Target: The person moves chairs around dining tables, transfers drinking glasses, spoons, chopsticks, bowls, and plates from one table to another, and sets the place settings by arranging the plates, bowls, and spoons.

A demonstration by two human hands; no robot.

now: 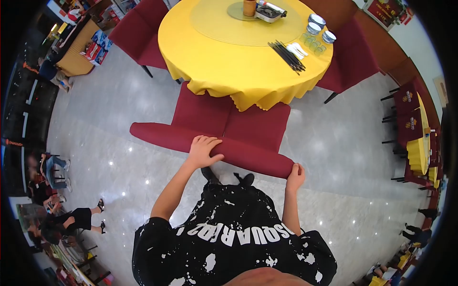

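Below the near edge of the round, yellow-clothed table [214,62]: one wide burgundy chair [236,140], front of its seat [200,112] lapped by the cloth's hem [248,101]. Handling, my judgement: work from both ends of the backrest [255,158] with even pressure, so the chair keeps square to the table; a left hold nearer the left end should balance better. Mind the hem, which could drag on the seat. Looks: plain, apparently fabric-covered; backrest long, rounded at the ends; seat parted by a middle seam. Right hand [296,176]: fingers curled about the backrest's right end. Left hand [204,151]: laid over its top, thumb spread, not clasping.
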